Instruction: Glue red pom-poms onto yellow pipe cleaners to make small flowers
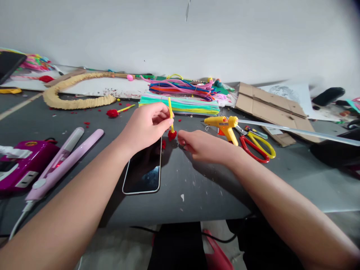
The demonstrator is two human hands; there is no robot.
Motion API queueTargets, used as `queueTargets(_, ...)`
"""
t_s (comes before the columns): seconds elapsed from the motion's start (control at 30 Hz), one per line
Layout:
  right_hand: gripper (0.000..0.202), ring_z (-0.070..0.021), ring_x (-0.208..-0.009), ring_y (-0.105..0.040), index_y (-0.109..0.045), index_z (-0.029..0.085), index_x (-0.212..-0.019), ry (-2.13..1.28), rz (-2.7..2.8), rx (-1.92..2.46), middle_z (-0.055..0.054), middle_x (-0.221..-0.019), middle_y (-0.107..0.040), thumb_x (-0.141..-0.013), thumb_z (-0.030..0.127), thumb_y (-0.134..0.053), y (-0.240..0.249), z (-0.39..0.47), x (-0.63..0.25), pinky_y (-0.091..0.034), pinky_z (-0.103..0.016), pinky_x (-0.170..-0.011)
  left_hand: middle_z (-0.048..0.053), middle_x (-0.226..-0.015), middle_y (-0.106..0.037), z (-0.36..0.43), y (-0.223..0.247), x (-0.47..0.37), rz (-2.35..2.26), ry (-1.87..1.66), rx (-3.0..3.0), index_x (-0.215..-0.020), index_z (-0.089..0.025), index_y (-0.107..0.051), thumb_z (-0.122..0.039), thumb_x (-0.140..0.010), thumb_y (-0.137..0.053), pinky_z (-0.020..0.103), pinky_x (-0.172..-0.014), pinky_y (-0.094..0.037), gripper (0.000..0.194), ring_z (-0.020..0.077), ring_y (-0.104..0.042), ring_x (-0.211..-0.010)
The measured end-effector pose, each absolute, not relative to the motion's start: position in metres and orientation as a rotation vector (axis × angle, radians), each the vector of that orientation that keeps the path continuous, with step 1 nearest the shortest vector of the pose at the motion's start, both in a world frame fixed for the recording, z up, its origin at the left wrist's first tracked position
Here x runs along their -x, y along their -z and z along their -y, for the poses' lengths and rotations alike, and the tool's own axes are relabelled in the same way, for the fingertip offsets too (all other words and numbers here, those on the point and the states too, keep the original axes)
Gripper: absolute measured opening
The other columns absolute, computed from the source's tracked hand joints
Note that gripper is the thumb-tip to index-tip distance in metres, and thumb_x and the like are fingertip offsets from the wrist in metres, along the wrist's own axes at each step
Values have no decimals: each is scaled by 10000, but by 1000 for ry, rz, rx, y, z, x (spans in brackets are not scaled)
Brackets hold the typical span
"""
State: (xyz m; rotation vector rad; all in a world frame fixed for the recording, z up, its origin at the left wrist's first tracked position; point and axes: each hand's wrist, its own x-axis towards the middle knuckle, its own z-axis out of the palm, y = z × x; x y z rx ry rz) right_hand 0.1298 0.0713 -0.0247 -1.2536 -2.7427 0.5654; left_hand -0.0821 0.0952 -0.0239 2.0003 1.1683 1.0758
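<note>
My left hand (149,125) pinches the yellow stem of a fuzzy pipe-cleaner flower (172,135), which hangs with its small red head down. Beside that red head is my right hand (201,146), its fingers curled together; whatever may be between their tips is hidden. A phone (143,172) with a dark screen lies under my left wrist. A similar red flower with a yellow stem (113,113) rests on the table farther left. To the right of my right hand lies a yellow glue gun (222,123) with a long clear glue stick (298,131) behind it.
A pink hair straightener (67,161) and a purple power strip (26,165) are at the left. Scissors (257,148) with red and yellow handles lie right. Bundled pipe cleaners (180,105), a curved tan crinkled piece (53,95) and folded cardboard (267,108) line the back.
</note>
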Motion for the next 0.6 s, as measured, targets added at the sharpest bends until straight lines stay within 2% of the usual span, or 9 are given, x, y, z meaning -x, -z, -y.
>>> queueTargets(0.17, 182, -169, -736, -586, -661, 179, -1066, -750, 2479, 1313, -51, -844, -702, -914, 182, -562, 32, -77, -141, -383, -282, -656, 37, -846, -730, -95, 24, 81, -1167, -1079, -1999, -875, -182, -677, -232, -846, -686, 312, -729, -562, 59, 179, -697, -768)
queueTargets(0.33, 167, -193, -822, -689, -762, 175, -946, -1064, 2033, 1249, -57, -903, -769, -852, 287, -680, 48, -89, -152, -515, -303, -734, 40, -838, -730, -95, 24, 81, -1170, -1071, -1992, -876, -182, -672, -246, -850, -683, 323, -738, -572, 70, 180, -701, -754)
queueTargets(0.5, 198, -195, -817, -702, -785, 181, -970, -1085, 1919, 1254, -57, -922, -784, -821, 293, -720, 55, -88, -151, -547, -335, -770, 43, -842, -731, -96, 25, 81, -1170, -1073, -1987, -883, -186, -676, -272, -845, -696, 329, -753, -579, 96, 183, -705, -761)
queueTargets(0.6, 154, -189, -790, -682, -776, 180, -927, -1033, 1968, 1324, -55, -883, -774, -829, 280, -711, 53, -86, -151, -528, -330, -738, 50, -856, -734, -96, 26, 81, -1176, -1070, -1981, -887, -189, -682, -291, -843, -704, 337, -765, -581, 113, 189, -706, -775)
